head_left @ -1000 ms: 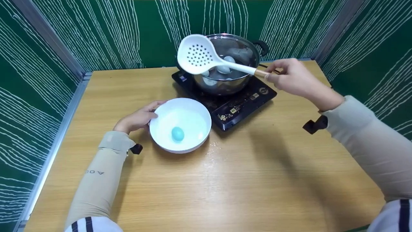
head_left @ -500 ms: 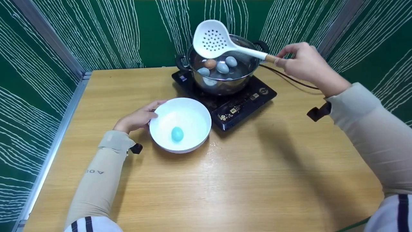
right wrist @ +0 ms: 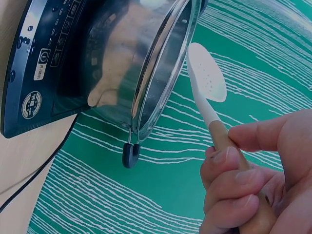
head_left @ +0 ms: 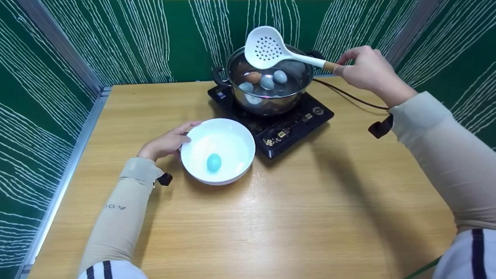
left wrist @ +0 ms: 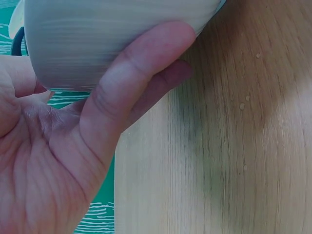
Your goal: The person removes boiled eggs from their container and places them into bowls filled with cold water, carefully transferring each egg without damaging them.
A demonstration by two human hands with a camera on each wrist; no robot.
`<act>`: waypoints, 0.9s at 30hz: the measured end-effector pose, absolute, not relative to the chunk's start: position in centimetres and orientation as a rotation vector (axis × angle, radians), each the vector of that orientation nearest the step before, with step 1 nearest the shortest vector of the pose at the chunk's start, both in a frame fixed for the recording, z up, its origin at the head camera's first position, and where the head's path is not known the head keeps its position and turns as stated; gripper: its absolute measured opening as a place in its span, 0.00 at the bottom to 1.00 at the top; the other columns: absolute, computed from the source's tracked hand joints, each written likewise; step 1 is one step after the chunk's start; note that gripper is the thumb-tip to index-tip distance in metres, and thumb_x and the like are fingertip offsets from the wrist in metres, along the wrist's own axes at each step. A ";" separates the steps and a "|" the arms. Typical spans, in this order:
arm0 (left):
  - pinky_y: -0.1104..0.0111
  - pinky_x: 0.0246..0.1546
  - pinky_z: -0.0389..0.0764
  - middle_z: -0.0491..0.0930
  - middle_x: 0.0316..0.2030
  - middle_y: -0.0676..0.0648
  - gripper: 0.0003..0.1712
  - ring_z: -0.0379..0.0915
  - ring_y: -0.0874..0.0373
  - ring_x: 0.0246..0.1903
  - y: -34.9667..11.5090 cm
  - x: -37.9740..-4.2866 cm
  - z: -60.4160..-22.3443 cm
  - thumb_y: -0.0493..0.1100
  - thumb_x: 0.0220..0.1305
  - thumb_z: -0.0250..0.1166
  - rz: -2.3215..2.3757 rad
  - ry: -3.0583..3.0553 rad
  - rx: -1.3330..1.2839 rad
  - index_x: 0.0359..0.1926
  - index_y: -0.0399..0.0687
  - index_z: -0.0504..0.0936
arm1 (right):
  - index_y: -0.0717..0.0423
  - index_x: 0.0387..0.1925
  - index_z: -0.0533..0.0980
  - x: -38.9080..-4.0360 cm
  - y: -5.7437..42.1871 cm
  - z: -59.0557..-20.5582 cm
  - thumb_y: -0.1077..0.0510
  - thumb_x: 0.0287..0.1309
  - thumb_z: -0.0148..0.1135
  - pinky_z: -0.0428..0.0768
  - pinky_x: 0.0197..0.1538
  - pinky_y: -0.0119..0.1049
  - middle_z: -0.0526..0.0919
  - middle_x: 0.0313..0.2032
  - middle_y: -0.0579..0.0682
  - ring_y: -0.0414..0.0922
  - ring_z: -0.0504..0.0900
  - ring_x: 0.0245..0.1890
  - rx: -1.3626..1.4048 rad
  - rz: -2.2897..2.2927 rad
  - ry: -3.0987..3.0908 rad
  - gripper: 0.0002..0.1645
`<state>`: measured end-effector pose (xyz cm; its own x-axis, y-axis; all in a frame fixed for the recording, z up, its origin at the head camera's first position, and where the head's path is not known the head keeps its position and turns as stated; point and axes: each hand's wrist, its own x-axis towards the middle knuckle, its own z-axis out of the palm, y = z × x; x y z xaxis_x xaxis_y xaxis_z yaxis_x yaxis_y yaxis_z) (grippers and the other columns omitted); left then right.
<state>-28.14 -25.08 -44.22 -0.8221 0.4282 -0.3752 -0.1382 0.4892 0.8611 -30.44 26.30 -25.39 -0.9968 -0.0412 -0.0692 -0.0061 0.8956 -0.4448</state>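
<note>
My left hand [head_left: 166, 143] grips the left side of a white bowl [head_left: 234, 143], its thumb at the rim. In the left wrist view, fingers [left wrist: 156, 48] lie against the outer wall of the bowl. One light-blue egg [head_left: 214, 162] lies inside. My right hand [head_left: 368, 73] holds a white slotted skimmer [head_left: 255, 52] by its wooden handle; in the right wrist view the fingers curl round that handle [right wrist: 222, 136]. The skimmer's head hangs over the far side of a steel pot [head_left: 267, 106], carrying nothing visible. Several bluish eggs [head_left: 280, 76] and a brown egg [head_left: 254, 77] show in the pot.
The pot stands on a black induction cooker [head_left: 302, 120] at the back of the wooden table [head_left: 271, 224]. A cable [head_left: 348, 95] runs off to the right. Green walls [head_left: 193, 38] with white lines close in the back and sides. Water drops [head_left: 257, 174] lie near the bowl.
The right hand has moved the skimmer up and to the right, from the pot's left front to its far side, uncovering the eggs. The left hand and bowl have stayed in place.
</note>
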 end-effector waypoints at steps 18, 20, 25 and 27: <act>0.52 0.69 0.71 0.53 0.86 0.48 0.38 0.60 0.42 0.76 -25.1 -28.2 -44.1 0.38 0.82 0.48 1.332 2.168 0.249 0.86 0.71 0.59 | 0.58 0.68 0.80 -32.2 27.0 -25.9 0.43 0.80 0.55 0.67 0.34 0.45 0.74 0.50 0.61 0.55 0.67 0.41 0.018 -0.549 3.050 0.30; 0.60 0.60 0.78 0.55 0.85 0.47 0.38 0.65 0.42 0.72 -25.1 -28.3 -44.2 0.37 0.82 0.46 1.356 2.139 0.242 0.86 0.70 0.58 | 0.59 0.67 0.80 -32.3 27.0 -26.0 0.43 0.79 0.56 0.67 0.35 0.46 0.75 0.49 0.62 0.56 0.68 0.41 0.024 -0.514 3.062 0.29; 0.67 0.49 0.83 0.55 0.85 0.46 0.38 0.69 0.43 0.68 -25.2 -28.5 -44.4 0.37 0.83 0.46 1.378 2.116 0.235 0.86 0.70 0.57 | 0.61 0.67 0.80 -32.7 27.0 -26.2 0.46 0.79 0.54 0.67 0.34 0.46 0.76 0.52 0.65 0.57 0.69 0.39 0.007 -0.434 3.074 0.28; 0.67 0.50 0.82 0.54 0.85 0.46 0.38 0.68 0.43 0.69 -25.2 -28.6 -44.4 0.37 0.83 0.46 1.372 2.122 0.238 0.86 0.70 0.57 | 0.62 0.67 0.79 -32.8 27.0 -26.2 0.47 0.79 0.54 0.68 0.33 0.46 0.77 0.53 0.66 0.57 0.69 0.37 0.004 -0.407 3.074 0.29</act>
